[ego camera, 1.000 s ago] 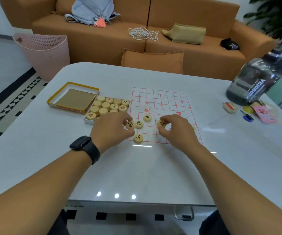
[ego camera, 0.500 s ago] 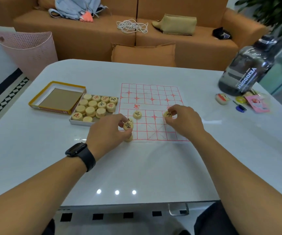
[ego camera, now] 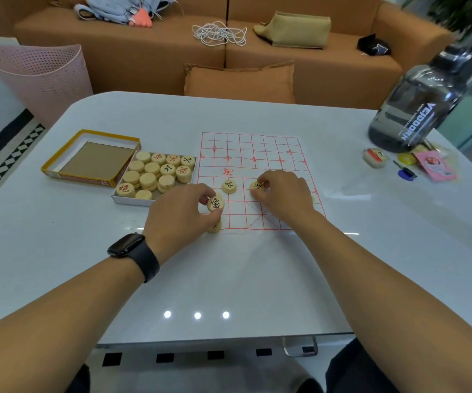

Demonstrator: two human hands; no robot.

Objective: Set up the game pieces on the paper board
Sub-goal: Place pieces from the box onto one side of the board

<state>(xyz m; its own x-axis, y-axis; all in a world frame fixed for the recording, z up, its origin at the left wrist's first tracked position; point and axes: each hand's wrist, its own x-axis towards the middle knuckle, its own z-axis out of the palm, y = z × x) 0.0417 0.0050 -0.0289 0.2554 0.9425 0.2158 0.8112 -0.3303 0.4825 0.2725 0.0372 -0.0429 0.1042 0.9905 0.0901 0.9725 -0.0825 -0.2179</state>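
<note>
A white paper board (ego camera: 257,154) with a red grid lies flat on the table. My left hand (ego camera: 181,214) pinches a round wooden piece with a black character (ego camera: 215,204), tilted up over the board's near left edge. Another piece (ego camera: 214,226) lies just below it at the board's corner. My right hand (ego camera: 283,197) has its fingertips closed on a black-character piece (ego camera: 256,187) resting on the board. One more piece (ego camera: 229,186) sits alone on the grid between my hands. A white tray (ego camera: 132,200) left of the board holds several more pieces.
A yellow box lid (ego camera: 59,163) lies left of the tray. A big dark water bottle (ego camera: 416,109) stands at the far right, with small items (ego camera: 375,157) and a pink packet (ego camera: 435,165) beside it. An orange sofa and a pink basket (ego camera: 39,78) stand behind the table.
My left hand has lifted a piece off the board's left edge and tilted it up. My right hand slid its piece farther up the board, onto the row with the lone piece.
</note>
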